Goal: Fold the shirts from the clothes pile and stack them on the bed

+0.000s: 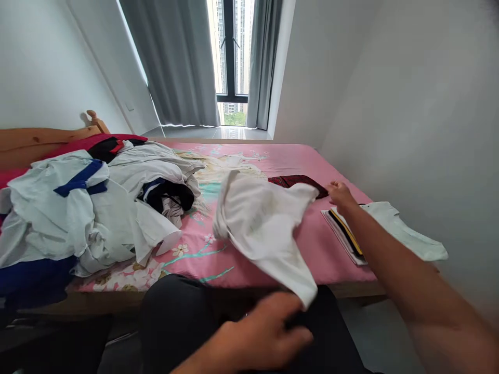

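Observation:
A white garment (263, 215), loosely spread and partly rumpled, extends from the middle of the bed over its front edge. My left hand (265, 332), blurred by motion, is low in front of the bed beside the garment's lower corner; its thumb and fingers are apart. Farther right, my right hand (340, 195) has its fingers pressed together next to the end of a dark red patterned cloth (296, 181). Whatever is between those fingertips is too small to make out. The right end of the white garment lies just left of that hand.
A large heap of white clothes (128, 218) with blue and black pieces covers the bed's left side. Folded clothes (345, 234) and a white top (405, 228) lie at the right edge. A pale garment (230, 169) is spread toward the back of the pink bedsheet (288, 153).

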Available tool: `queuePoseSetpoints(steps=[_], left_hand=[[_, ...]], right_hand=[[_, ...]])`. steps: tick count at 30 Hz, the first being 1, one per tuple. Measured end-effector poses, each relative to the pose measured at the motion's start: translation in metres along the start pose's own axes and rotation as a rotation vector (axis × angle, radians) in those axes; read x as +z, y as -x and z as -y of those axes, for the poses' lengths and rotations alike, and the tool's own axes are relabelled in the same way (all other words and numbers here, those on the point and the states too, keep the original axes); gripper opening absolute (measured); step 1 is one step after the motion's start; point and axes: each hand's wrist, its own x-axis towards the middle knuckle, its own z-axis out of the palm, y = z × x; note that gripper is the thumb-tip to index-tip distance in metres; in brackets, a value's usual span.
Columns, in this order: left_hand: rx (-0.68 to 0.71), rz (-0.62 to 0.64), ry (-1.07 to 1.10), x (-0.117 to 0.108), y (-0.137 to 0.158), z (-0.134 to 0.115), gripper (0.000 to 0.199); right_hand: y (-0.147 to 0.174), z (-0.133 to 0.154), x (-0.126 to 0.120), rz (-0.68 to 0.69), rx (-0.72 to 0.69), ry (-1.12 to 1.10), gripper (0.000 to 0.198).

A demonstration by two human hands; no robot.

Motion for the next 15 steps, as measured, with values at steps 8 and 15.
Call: queuePoseSetpoints(steps=[8, 15], left_hand=[[-0.007, 0.115, -0.313, 0.033, -0.021, 0.066, 0.012], [-0.497, -0.777, 0.064, -0.064, -0.043, 0.149, 0.019]], right_hand=[[0.174, -0.076, 0.034, 0.727, 0.129, -0.11, 0.031], [0.245, -0.087, 0.137, 0.83, 0.14, -0.267, 0.03]])
